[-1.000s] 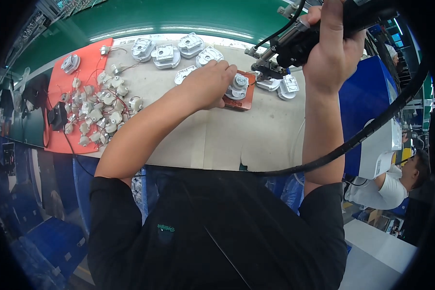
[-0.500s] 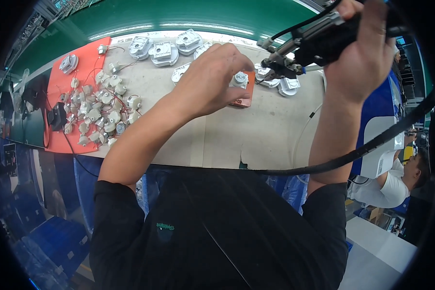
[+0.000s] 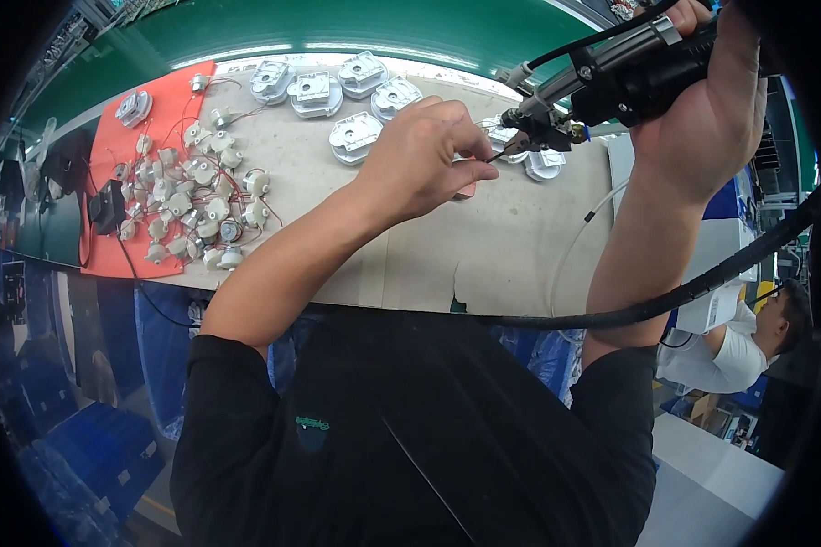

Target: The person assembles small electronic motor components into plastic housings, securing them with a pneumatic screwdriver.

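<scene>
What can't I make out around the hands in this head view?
All in the head view:
Orange block: mostly hidden by the left hand.
What, if anything, the left hand pinches: too small to tell.
Black tool: rear lost behind the right hand and in the picture's dark edge.
White motors: lower ones covered by upper ones.

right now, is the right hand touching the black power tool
Touching: the head view shows the right hand curled around the black power tool, with no gap showing between them.
</scene>
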A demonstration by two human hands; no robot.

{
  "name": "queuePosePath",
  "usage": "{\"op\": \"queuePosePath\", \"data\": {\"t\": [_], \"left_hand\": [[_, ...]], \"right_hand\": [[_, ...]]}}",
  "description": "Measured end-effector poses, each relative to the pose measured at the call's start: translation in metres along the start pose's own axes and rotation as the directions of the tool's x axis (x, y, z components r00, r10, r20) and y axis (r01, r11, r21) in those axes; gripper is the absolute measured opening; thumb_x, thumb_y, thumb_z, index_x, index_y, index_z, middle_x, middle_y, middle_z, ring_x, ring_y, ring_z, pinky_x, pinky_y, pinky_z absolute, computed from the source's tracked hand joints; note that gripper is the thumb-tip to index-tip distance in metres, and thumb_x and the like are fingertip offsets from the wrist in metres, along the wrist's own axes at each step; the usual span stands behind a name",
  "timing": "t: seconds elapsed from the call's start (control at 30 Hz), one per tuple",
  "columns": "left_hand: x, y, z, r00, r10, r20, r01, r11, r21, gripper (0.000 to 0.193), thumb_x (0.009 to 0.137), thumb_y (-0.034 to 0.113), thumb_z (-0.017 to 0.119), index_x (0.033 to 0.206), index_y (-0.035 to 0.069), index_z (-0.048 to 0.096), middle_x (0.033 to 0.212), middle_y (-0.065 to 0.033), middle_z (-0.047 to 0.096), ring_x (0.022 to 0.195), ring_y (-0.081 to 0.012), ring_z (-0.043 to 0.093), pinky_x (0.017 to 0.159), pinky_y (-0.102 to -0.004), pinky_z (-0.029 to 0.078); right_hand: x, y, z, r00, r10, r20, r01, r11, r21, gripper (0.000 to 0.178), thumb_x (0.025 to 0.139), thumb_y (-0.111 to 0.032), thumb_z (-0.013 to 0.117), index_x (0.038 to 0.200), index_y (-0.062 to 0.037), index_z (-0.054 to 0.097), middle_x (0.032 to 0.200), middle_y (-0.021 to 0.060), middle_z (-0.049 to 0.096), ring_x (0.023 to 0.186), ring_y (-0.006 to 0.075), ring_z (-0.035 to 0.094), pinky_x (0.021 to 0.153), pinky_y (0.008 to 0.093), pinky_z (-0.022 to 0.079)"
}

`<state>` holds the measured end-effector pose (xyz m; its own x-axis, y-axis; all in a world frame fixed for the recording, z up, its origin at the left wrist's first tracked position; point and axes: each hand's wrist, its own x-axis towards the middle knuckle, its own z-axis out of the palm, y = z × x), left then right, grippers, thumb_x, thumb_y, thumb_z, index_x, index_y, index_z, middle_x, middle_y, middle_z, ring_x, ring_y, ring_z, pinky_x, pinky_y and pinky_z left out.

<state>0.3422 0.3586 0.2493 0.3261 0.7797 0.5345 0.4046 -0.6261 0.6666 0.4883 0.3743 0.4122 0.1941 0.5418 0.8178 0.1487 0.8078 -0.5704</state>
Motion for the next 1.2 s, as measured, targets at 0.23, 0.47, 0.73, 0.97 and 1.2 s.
{"op": "queuePosePath", "data": {"t": [0.23, 0.47, 0.73, 0.97, 1.2], "left_hand": [[0.001, 0.000, 0.003, 0.999, -0.037, 0.000, 0.037, 0.998, -0.054, 0.015, 0.076, 0.015, 0.087, 0.080, 0.007, 0.075, 0.078, -0.0029, 0.066, 0.076, -0.0192, 0.062, 0.067, -0.0333, 0.049], [-0.002, 0.000, 0.011, 0.984, -0.172, 0.040, 0.176, 0.961, -0.213, 0.015, 0.078, 0.014, 0.087, 0.080, 0.005, 0.075, 0.078, -0.0041, 0.065, 0.074, -0.0160, 0.062, 0.066, -0.0299, 0.050], [-0.016, -0.007, -0.003, 0.995, 0.050, -0.091, -0.033, 0.984, 0.176, 0.064, 0.067, 0.024, 0.093, 0.120, 0.004, 0.063, 0.113, -0.0143, 0.064, 0.104, -0.0336, 0.062, 0.085, -0.0413, 0.051], [-0.034, -0.010, -0.007, 0.986, -0.157, 0.053, 0.126, 0.916, 0.380, 0.072, 0.070, 0.021, 0.091, 0.126, 0.000, 0.052, 0.117, -0.0179, 0.062, 0.112, -0.0368, 0.062, 0.090, -0.0458, 0.054], [-0.026, -0.012, 0.000, 0.839, -0.474, 0.266, 0.330, 0.833, 0.445, 0.051, 0.078, 0.018, 0.086, 0.109, -0.006, 0.054, 0.106, -0.0238, 0.068, 0.098, -0.0397, 0.070, 0.080, -0.0449, 0.058]], "right_hand": [[-0.002, -0.002, 0.002, 1.000, 0.024, 0.008, -0.024, 1.000, -0.013, 0.050, 0.104, -0.045, 0.059, 0.131, -0.0023, 0.058, 0.075, -0.0036, 0.051, 0.062, 0.0027, 0.052, 0.055, 0.0177, 0.044], [-0.004, -0.003, 0.001, 0.999, 0.027, 0.033, -0.025, 0.998, -0.056, 0.050, 0.105, -0.045, 0.059, 0.130, -0.0024, 0.058, 0.073, -0.0037, 0.051, 0.061, 0.0019, 0.053, 0.054, 0.0177, 0.043], [-0.013, 0.021, -0.001, 0.991, 0.121, 0.050, -0.126, 0.983, 0.137, 0.030, 0.104, -0.027, 0.065, 0.121, -0.0023, 0.062, 0.075, -0.0020, 0.055, 0.068, 0.0061, 0.055, 0.062, 0.0209, 0.044], [-0.025, 0.060, -0.010, 0.991, 0.071, 0.114, -0.097, 0.965, 0.245, 0.024, 0.104, -0.021, 0.064, 0.121, -0.0044, 0.063, 0.078, -0.0015, 0.055, 0.068, 0.0086, 0.053, 0.064, 0.0235, 0.043], [-0.028, 0.071, -0.004, 0.994, 0.081, 0.074, -0.098, 0.960, 0.262, 0.022, 0.104, -0.019, 0.064, 0.120, -0.0040, 0.062, 0.079, -0.0007, 0.055, 0.070, 0.0089, 0.053, 0.067, 0.0244, 0.043]]}}
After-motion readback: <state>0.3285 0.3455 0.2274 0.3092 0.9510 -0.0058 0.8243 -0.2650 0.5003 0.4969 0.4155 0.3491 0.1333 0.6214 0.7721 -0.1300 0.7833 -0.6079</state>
